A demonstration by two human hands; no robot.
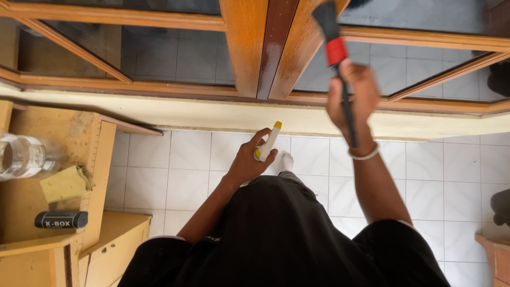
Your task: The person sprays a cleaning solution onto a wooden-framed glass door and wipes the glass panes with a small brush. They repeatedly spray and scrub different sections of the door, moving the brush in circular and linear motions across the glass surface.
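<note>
My right hand (355, 98) is raised and grips a detailing brush (332, 37) with a black handle, a red collar and dark bristles. The bristles rest against the wooden window frame (249, 48) near its dark centre strip. A white bracelet sits on that wrist. My left hand (248, 159) hangs lower, over the white tiled floor, and is closed around a small white spray bottle (268, 142) with a yellow cap. I wear black clothing, and one foot in a white sock (286, 160) shows below the bottle.
A wooden cabinet (32, 234) stands at the left, carrying a clear plastic bottle (21, 155), a yellow sponge (64, 183) and a black cylinder (61, 219). A cream ledge (186, 114) runs under the glass panes. White tiles (175, 175) cover the floor.
</note>
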